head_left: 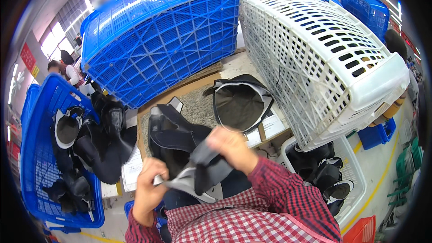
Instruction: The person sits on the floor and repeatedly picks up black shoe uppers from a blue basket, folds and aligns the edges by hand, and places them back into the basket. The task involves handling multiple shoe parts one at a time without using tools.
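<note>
Black shoe upper (198, 171), limp, grey-lined, is pinched by left hand (147, 189) and right hand (231, 146) fingers.

A big blue crate (162, 31) lies tilted in the upper middle of the frame, and a white crate (324, 58) lies tilted at the upper right. At the left, a blue basket (38, 153) holds black shoe uppers (96, 139). A white basket (355, 171) stands at the lower right.
</note>
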Motion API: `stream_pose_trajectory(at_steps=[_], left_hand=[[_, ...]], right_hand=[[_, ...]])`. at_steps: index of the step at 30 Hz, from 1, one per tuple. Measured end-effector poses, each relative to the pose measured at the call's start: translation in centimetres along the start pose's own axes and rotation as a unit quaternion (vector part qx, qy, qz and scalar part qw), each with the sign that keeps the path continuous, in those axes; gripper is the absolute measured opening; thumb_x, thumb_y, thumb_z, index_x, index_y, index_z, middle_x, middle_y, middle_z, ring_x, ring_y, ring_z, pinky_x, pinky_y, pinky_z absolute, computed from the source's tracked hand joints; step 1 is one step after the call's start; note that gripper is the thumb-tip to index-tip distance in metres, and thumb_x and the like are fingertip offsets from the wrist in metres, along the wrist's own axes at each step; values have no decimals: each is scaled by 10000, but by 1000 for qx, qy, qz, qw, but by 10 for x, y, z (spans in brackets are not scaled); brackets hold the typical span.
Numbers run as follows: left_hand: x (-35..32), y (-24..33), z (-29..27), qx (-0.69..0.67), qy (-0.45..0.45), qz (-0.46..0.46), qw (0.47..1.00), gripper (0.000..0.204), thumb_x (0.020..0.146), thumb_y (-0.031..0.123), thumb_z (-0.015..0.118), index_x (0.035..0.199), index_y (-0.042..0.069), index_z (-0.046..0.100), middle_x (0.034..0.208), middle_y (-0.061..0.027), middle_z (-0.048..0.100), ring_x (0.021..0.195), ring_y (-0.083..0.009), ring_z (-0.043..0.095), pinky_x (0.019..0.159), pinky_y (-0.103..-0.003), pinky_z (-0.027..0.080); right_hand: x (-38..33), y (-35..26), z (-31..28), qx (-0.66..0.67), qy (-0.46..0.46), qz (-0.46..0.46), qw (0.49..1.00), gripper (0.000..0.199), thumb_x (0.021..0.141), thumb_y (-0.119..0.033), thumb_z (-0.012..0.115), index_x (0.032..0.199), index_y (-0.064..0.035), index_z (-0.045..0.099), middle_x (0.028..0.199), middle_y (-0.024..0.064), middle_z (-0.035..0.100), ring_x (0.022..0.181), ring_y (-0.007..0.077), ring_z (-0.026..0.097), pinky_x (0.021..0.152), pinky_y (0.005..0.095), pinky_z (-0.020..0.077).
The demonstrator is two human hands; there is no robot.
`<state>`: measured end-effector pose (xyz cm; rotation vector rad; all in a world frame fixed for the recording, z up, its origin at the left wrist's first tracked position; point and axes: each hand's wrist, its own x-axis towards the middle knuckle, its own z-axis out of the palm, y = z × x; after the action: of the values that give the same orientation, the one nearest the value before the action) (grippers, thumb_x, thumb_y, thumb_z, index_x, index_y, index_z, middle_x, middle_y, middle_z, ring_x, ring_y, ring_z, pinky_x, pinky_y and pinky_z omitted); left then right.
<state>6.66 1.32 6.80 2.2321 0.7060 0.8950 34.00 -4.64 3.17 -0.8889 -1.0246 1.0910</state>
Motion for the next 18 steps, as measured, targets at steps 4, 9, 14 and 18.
stream_pose_trajectory(at_steps=[4,9,14,18], left_hand=[[-16,-5,-18,-24,89,31,995,292,603,-183,654,770,41,568,862,-41,558,873,-206,519,788,-289,411],[-2,-9,-17,-55,146,-62,986,418,567,-173,751,932,29,764,913,-41,567,925,-174,544,795,-283,418],[7,-7,-7,-93,146,-96,980,343,600,-154,814,879,37,757,921,-20,547,881,-143,524,734,-264,388],[5,-4,-9,-131,161,-108,972,336,578,-151,815,847,39,750,912,-14,525,907,-146,509,778,-265,383]], right_hand=[[9,4,-67,81,23,56,995,261,1096,-338,568,1045,-108,680,879,-63,654,739,19,547,668,210,437],[-6,84,-81,292,-120,47,948,574,1096,-427,521,1461,15,506,1382,137,643,1231,264,638,1052,424,512],[-53,143,-46,544,-200,85,810,890,934,-518,728,1600,-60,358,1620,183,418,1497,347,392,1211,589,308],[-83,167,-17,543,-256,175,781,939,946,-617,663,1620,-65,311,1595,161,445,1412,285,487,1164,485,387]])
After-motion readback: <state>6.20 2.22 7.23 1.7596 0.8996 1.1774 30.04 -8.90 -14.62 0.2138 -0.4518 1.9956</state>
